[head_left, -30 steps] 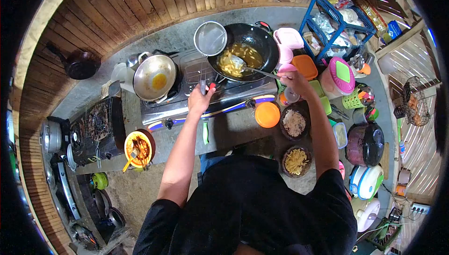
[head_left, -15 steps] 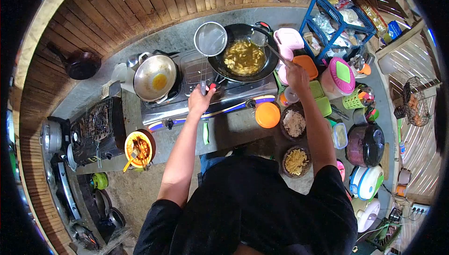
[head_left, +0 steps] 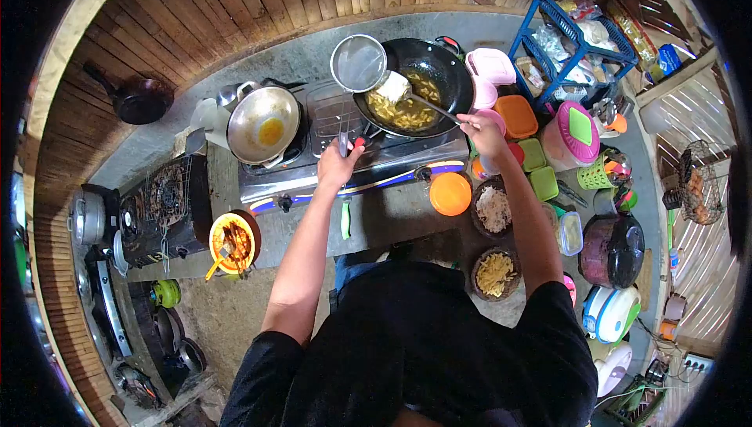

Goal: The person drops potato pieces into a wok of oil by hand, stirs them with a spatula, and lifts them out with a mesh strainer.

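Note:
My left hand (head_left: 338, 167) is closed round the handle of a round mesh strainer (head_left: 359, 63), whose bowl is over the left rim of the black wok (head_left: 445, 74). In my right hand (head_left: 484, 134) is the long handle of a metal spatula (head_left: 394, 87). Its blade is raised at the wok's left side, close to the strainer's edge. Pale cut pieces (head_left: 411, 113) lie in brownish oil in the wok. Whether any pieces are on the blade is hard to make out.
A lighter pan (head_left: 252, 133) with a little oil sits on the left burner of the stove (head_left: 313, 168). An orange lid (head_left: 450, 193), a bowl of pale strips (head_left: 496, 273) and a yellow bowl with red sauce (head_left: 249, 227) stand nearer me. Lidded containers and a blue rack (head_left: 540, 59) are to the right.
The spatula has swung from the wok's right side to its left, up by the strainer. My right hand has moved slightly down. The strainer has barely shifted.

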Motion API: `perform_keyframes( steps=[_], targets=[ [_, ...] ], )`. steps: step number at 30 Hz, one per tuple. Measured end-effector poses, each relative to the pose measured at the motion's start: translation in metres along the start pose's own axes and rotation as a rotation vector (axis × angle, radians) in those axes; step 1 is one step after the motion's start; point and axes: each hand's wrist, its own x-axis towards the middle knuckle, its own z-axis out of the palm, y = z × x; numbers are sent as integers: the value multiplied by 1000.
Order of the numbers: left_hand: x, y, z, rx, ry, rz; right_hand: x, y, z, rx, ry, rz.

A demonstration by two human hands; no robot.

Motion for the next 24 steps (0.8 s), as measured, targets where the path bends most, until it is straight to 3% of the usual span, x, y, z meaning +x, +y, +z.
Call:
perform_keyframes(
  steps=[2, 4, 5, 8, 10, 13, 18, 22, 24],
  targets=[
    [0, -2, 1, -38, -9, 2, -11, -7, -5, -41, 47, -21],
    [1, -4, 1, -30, -6, 15, -23, -32, -16, -299, 244, -219],
    [1, -4, 1, -21, -2, 30, -27, -37, -18, -300, 243, -218],
    [-1, -1, -2, -16, -6, 42, -39, -48, -18, -471, 319, -68],
    [-4, 3, -5, -51, -30, 34, -45, -58, -9, -609, 344, 190],
    [-9, 8, -10, -171, -76, 28, -52, -75, 4, -640, 297, 293],
    [-3, -5, -3, -240, -89, 33, -59, -92, 19, -545, 145, 302],
    [0, -10, -1, -269, -118, 46, -61, -84, 37, -226, 161, 298],
    [0, -8, -4, -289, -142, 26, -66, -87, 41, -210, 194, 276]
  ],
)
